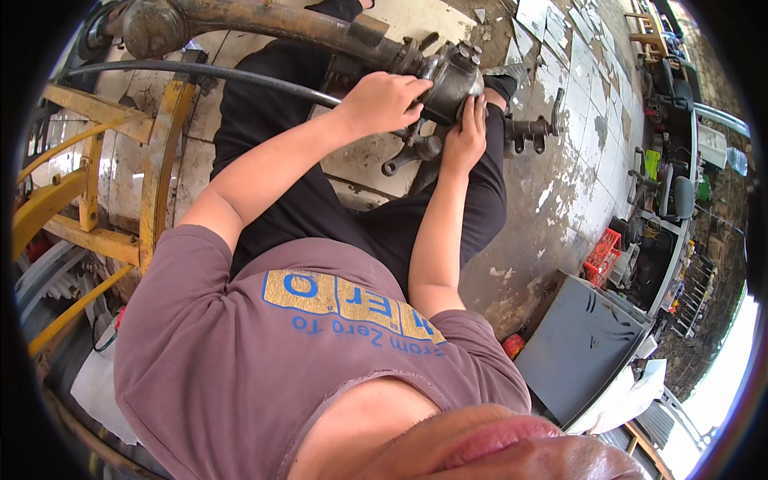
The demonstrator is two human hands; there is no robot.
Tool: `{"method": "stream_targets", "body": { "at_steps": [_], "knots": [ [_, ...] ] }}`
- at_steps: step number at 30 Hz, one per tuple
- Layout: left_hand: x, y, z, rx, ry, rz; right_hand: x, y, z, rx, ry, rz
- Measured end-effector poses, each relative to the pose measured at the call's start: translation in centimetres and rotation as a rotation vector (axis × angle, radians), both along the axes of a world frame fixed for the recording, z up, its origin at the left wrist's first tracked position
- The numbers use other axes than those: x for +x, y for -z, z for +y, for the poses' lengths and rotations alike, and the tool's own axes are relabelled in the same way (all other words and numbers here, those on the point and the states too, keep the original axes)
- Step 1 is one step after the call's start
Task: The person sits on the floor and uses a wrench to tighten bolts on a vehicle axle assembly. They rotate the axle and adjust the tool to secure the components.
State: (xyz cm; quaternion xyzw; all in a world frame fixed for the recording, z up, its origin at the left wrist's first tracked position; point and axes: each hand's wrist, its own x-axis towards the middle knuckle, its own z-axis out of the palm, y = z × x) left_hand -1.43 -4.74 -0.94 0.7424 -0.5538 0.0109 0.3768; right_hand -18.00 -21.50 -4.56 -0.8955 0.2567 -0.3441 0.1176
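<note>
A greasy cast-metal steering gearbox, with bolt heads on its top, sits between my legs. My left hand grips its left side, fingers curled over the metal near the shaft end. Against the gearbox's near right side, my right hand presses with fingers held together and nearly straight; its thumb is hidden. Below the gearbox a short lever arm with a ring end sticks out toward me. A forked metal fitting projects on the right, beyond my leg.
A long rusty axle tube runs across the far left. A dark curved bar crosses above my left leg. Yellow metal frames stand at left. To the right are a grey cabinet, a red crate and a cluttered bench.
</note>
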Motion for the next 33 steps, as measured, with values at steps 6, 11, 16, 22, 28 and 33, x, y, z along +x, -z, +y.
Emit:
{"method": "stream_targets", "body": {
  "at_steps": [6,11,16,22,28,33],
  "knots": [
    [-0.1,-0.1,-0.1,-0.008,0.014,0.027,-0.1,-1.0,-0.4,-0.053,-0.056,0.036],
    [-0.2,-0.1,0.0,0.031,0.019,0.032,-1.6,1.8,0.9,-0.046,-0.065,-0.016],
    [-0.6,-0.1,0.1,0.004,0.006,0.027,-0.2,-0.7,-0.3,-0.024,-0.084,-0.006],
    [-0.2,-0.1,-0.1,-0.008,0.006,0.01,-0.2,-0.4,-0.1,-0.017,-0.055,0.007],
    [-0.2,0.1,-0.3,-0.005,0.004,-0.04,-0.8,1.2,-0.4,-0.04,-0.06,-0.034],
    [-0.1,0.0,-0.4,-0.017,0.006,-0.001,-0.1,-1.2,0.0,-0.012,-0.061,0.002]
  ]
}}
